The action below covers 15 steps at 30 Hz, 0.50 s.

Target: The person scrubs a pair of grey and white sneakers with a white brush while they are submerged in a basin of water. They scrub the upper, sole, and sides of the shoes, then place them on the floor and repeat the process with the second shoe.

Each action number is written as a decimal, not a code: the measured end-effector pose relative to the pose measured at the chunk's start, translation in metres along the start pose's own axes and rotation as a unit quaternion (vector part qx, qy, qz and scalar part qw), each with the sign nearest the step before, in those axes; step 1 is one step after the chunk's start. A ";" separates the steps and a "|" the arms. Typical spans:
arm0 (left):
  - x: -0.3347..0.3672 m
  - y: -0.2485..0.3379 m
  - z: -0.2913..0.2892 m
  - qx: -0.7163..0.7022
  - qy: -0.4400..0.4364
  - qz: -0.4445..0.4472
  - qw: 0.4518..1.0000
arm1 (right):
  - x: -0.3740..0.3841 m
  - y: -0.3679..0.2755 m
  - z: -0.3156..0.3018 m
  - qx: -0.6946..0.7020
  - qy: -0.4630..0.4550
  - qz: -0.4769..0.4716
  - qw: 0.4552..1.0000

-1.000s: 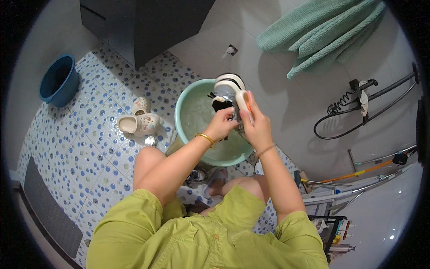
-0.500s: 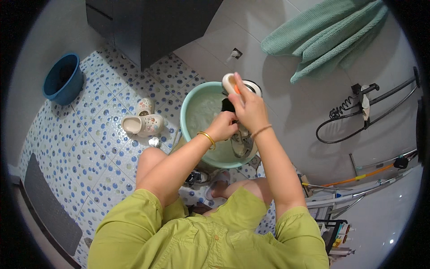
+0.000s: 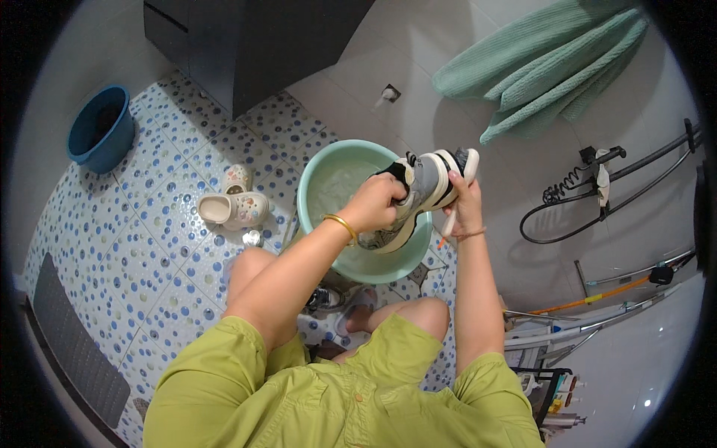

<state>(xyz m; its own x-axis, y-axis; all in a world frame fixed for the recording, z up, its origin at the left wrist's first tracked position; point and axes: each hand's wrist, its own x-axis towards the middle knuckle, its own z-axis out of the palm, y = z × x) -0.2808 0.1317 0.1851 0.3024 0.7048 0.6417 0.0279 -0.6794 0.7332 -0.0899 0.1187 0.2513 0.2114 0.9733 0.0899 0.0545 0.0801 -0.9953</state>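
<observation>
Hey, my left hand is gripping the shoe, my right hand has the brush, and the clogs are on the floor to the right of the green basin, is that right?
Not quite: in the head view, the clogs are on the floor to the left of the green basin. Your left hand is gripping the shoe, and your right hand has the brush.

Floor [image 3: 164,246]: white tile, blue dots. Left of the left hand [image 3: 376,203]: pair of cream clogs [image 3: 246,211], small white item [image 3: 252,238] just beside. Farther left, ahead: blue bucket [image 3: 113,153]. Far left, nearer the body: grey mat [image 3: 71,343]. Dark shoe [image 3: 325,299] bodyward of that hand.
</observation>
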 end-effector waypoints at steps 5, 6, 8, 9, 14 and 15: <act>0.009 0.007 -0.001 -0.461 -0.037 -0.294 0.836 | -0.037 0.040 0.003 0.010 0.156 -0.114 0.981; 0.011 0.012 -0.005 -0.567 -0.046 -0.310 0.762 | -0.045 0.045 0.006 0.020 0.163 -0.165 0.972; 0.015 0.016 -0.008 -0.748 -0.063 -0.327 0.575 | -0.055 0.057 0.001 -0.007 0.188 -0.212 0.959; 0.014 0.010 -0.008 -0.747 -0.107 -0.306 0.581 | -0.059 0.057 -0.003 -0.056 0.179 -0.206 0.960; 0.013 0.003 0.005 -0.672 -0.107 -0.310 0.664 | -0.083 0.005 0.009 -0.333 0.173 -0.263 0.889; 0.014 0.003 0.007 -0.662 -0.120 -0.300 0.676 | -0.093 -0.008 0.010 -0.458 0.148 -0.316 0.818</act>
<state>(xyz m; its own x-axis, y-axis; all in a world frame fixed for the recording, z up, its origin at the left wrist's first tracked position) -0.2698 0.1382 0.1943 0.7658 0.6112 0.2001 -0.6151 0.6052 0.5054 -0.1202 0.0300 0.2503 0.0793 0.6943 0.7153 0.9234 0.2193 -0.3152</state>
